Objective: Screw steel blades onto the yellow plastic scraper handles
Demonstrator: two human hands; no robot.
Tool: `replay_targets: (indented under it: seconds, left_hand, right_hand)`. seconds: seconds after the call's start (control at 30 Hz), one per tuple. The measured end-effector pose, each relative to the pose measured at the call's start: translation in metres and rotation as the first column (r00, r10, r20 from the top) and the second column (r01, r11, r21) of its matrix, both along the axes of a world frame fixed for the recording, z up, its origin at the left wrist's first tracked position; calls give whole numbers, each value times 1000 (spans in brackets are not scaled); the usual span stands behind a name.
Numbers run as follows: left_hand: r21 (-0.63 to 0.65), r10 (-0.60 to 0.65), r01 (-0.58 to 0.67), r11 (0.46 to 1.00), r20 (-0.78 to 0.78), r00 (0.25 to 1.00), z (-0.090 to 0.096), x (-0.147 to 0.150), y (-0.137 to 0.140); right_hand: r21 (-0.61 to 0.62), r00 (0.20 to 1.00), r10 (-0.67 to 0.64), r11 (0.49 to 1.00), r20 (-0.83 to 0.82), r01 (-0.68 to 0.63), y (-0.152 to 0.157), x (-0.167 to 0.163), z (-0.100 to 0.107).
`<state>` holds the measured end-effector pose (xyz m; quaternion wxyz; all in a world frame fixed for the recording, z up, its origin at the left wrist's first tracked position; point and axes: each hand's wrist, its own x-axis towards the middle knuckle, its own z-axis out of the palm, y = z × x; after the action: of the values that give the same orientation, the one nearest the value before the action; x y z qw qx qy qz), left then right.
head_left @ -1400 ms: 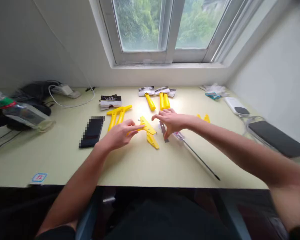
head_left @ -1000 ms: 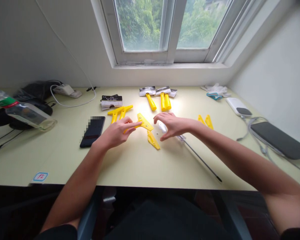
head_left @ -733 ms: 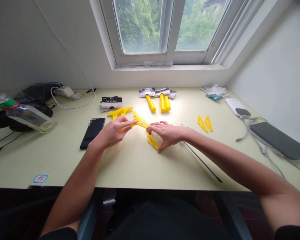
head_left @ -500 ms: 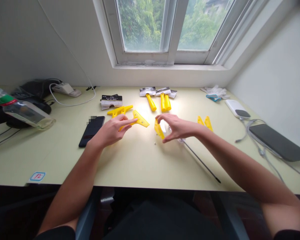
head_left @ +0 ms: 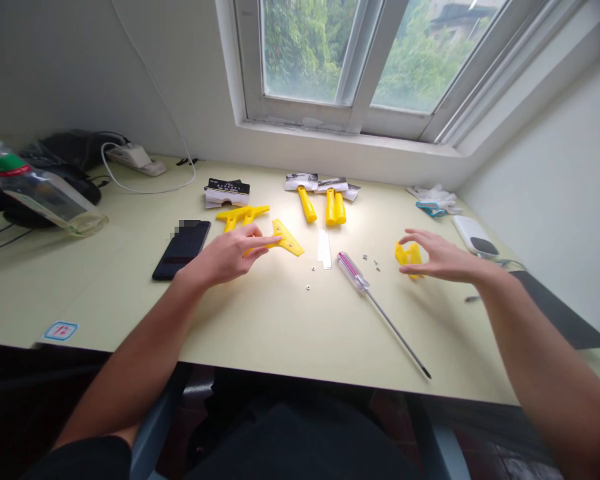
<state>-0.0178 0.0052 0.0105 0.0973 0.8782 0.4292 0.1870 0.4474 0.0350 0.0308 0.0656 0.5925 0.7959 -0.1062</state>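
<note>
My left hand [head_left: 235,255] is closed on a yellow T-shaped scraper handle [head_left: 289,238], its index finger lying along the head, where small metal fasteners show. At the right, my right hand [head_left: 437,257] has thumb and fingers curved around a yellow plastic piece [head_left: 408,253]. Other yellow pieces lie at that spot, partly hidden, so their outlines run together. Between the hands lie thin pale blades [head_left: 324,249], two loose nuts, several small screws [head_left: 377,264] and a screwdriver [head_left: 351,271] with a clear handle.
Two more yellow T-shaped handles [head_left: 234,217] lie behind my left hand. Yellow grips [head_left: 307,205] and printed packets [head_left: 227,192] stand further back. A phone [head_left: 183,250] and a bottle [head_left: 55,200] are at left; a white device [head_left: 475,237], cable, dark slab and gloves [head_left: 435,199] at right.
My right hand has moved right with the yellow piece, from beside the blades to the other yellow pieces. The blades, screws and screwdriver handle are now uncovered. My left hand keeps its hold.
</note>
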Motion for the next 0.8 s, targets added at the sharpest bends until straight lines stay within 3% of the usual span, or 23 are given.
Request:
replay_targets:
  seconds: [0.07, 0.13, 0.2, 0.27, 0.47, 0.63, 0.8]
  left_hand:
    - [12, 24, -24, 1000, -5, 1000, 0, -2, 1]
    - [38, 61, -61, 997, -11, 998, -2, -5, 2]
    - [70, 87, -85, 994, -15, 996, -3, -7, 3]
    - [92, 91, -89, 992, -17, 996, -4, -8, 4]
    - [94, 56, -54, 994, -10, 998, -3, -5, 3]
    - [98, 43, -45, 994, 20, 999, -4, -7, 4]
    - [105, 45, -48, 993, 34, 998, -5, -8, 4]
  right_hand:
    - [113, 993, 113, 987, -19, -110, -18, -41, 2]
    - [87, 957, 277, 959, -82, -270, -41, -85, -2]
    - [65, 882, 445, 895, -151, -441, -64, -122, -9]
    - [29, 827, 529, 845, -189, -534, -81, -145, -20]
    - [-39, 847, 509, 854, -151, -519, -78, -174, -39]
    - [-2, 848, 516, 854, -122, -520, -63, -192, -29]
    - [5, 863, 490, 870, -125, -493, -89, -177, -28]
